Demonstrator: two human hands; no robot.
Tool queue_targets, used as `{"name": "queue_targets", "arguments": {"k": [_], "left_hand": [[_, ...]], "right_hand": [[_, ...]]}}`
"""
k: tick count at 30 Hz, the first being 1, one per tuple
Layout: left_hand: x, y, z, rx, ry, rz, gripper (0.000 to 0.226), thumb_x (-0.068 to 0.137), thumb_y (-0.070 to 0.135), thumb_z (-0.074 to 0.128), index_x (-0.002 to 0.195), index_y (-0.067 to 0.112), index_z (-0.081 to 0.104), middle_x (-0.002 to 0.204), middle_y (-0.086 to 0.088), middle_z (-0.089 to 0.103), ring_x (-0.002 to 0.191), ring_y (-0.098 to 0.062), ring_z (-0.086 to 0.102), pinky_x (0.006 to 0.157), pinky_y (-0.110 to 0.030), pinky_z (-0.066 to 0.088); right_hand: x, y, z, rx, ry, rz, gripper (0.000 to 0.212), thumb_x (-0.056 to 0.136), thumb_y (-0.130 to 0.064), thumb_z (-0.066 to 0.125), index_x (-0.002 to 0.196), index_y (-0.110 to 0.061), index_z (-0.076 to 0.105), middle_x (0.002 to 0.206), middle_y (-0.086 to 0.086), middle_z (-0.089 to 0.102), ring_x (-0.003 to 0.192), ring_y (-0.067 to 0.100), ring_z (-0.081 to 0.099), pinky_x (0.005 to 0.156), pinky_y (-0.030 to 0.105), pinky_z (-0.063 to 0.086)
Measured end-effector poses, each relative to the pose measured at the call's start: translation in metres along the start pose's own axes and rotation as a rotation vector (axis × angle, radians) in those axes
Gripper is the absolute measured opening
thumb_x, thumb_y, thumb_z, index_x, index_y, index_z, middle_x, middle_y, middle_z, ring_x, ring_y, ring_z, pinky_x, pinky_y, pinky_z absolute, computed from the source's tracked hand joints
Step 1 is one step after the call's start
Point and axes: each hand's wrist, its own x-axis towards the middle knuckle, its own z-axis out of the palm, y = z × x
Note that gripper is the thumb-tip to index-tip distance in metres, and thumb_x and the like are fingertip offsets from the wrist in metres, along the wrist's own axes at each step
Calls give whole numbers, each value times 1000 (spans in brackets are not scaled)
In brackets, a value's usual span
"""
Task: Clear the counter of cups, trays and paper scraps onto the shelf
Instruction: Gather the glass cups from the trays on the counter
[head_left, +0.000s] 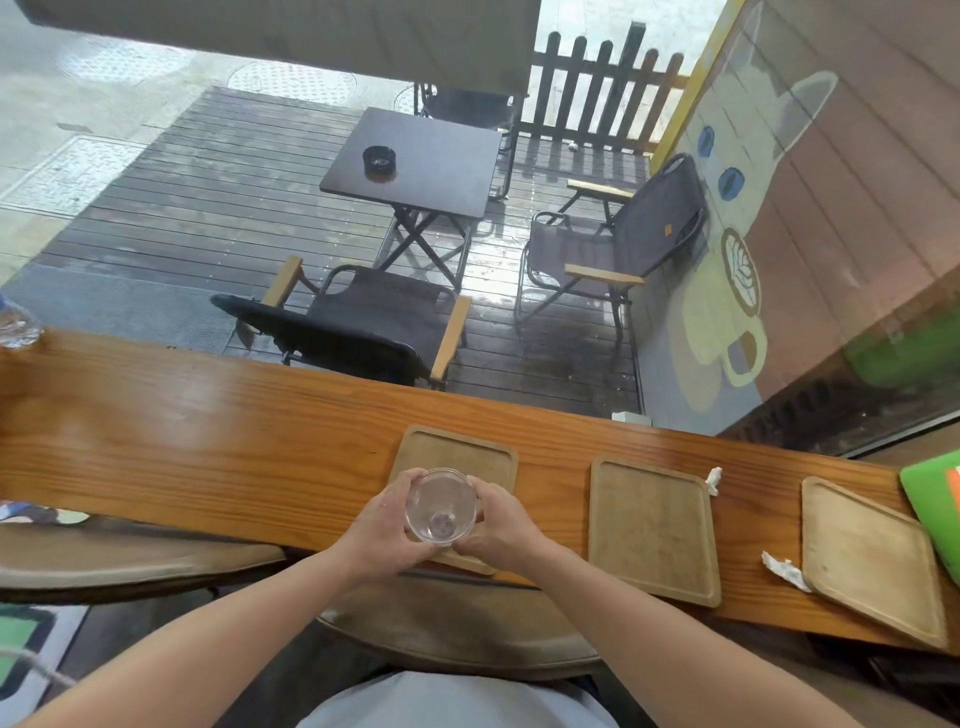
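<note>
gripping a clear cup (441, 506), we are curling the fingers of our left hand (379, 530) and right hand (501, 527) round its wall, over the left tray (457, 449) on the counter (208, 441). the middle tray (654, 530) and right tray (872, 556) are lying further right, a small scrap (714, 480) at the middle tray's far corner and a larger scrap (784, 571) between them.

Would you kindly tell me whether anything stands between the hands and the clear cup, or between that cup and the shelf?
Nothing visible stands between them: the left hand and right hand grip the clear cup from both sides, over the leftmost wooden tray. The shelf is out of view, so that path cannot be judged.
</note>
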Motion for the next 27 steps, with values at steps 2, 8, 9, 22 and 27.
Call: {"name": "queue_targets", "arguments": {"k": [2, 8, 9, 22, 27], "left_hand": [[0, -2, 1, 6, -1, -4, 90, 67, 56, 85, 140, 28, 40, 128, 18, 55, 117, 2, 52, 98, -16, 42], [2, -7, 3, 25, -13, -19, 90, 65, 62, 83, 139, 34, 39, 128, 20, 54, 117, 2, 53, 99, -20, 45], [2, -8, 3, 27, -14, -23, 91, 65, 62, 84, 139, 34, 38, 128, 19, 54, 118, 1, 53, 101, -22, 45], [5, -27, 1, 17, -64, -186, 122, 55, 52, 91, 154, 24, 23, 150, 3, 43, 125, -14, 52, 105, -41, 50], [6, -38, 4, -15, -14, -245, 114, 60, 32, 96, 152, 17, 30, 150, -2, 45, 124, -18, 55, 97, -39, 55]], "right_hand": [[1, 2, 2, 11, -10, 24, 65, 68, -22, 86, 127, -23, 58, 122, 2, 61, 111, 18, 58, 96, 38, 51], [4, 5, 5, -26, -45, 70, 83, 69, -32, 85, 141, -14, 49, 132, 6, 55, 124, 22, 52, 104, 36, 45], [4, 6, 5, -25, -51, 76, 87, 69, -34, 86, 144, -13, 46, 135, 7, 54, 126, 22, 50, 105, 36, 44], [-1, 24, 8, 72, -66, 228, 117, 73, -23, 88, 159, -16, 9, 154, 5, 37, 131, 26, 48, 105, 42, 48], [-4, 38, 10, 103, -80, 264, 109, 75, -16, 85, 159, -18, 15, 151, 7, 40, 122, 22, 54, 85, 24, 52]]}}
